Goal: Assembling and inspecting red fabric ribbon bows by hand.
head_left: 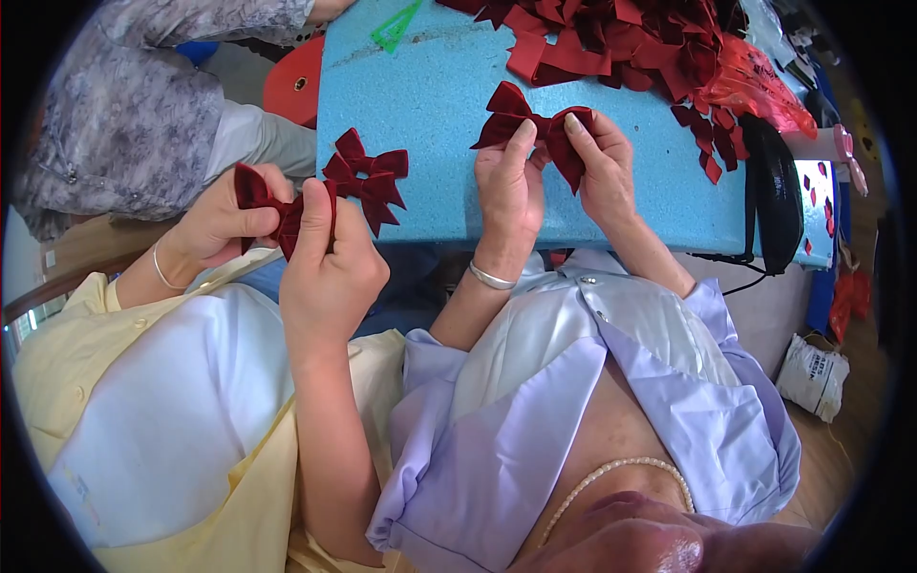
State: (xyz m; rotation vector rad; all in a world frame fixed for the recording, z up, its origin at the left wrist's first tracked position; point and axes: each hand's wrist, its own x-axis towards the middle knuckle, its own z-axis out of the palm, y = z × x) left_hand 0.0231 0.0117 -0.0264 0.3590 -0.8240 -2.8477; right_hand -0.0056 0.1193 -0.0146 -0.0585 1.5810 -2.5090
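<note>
My left hand and my right hand hold a dark red velvet bow between them, just above the near part of a blue table. Both thumbs press on the bow near its centre, one on each side, and its tails hang down between my hands. My fingertips behind the bow are hidden. To the left, a co-worker in a yellow shirt grips another dark red bow with both hands. Between us lies a bow of the same velvet on the table.
Red ribbon pieces heap at the far right, beside a red plastic bag. A black pouch hangs over the right edge. A green set square lies at the far left. Another person in a patterned top sits beyond.
</note>
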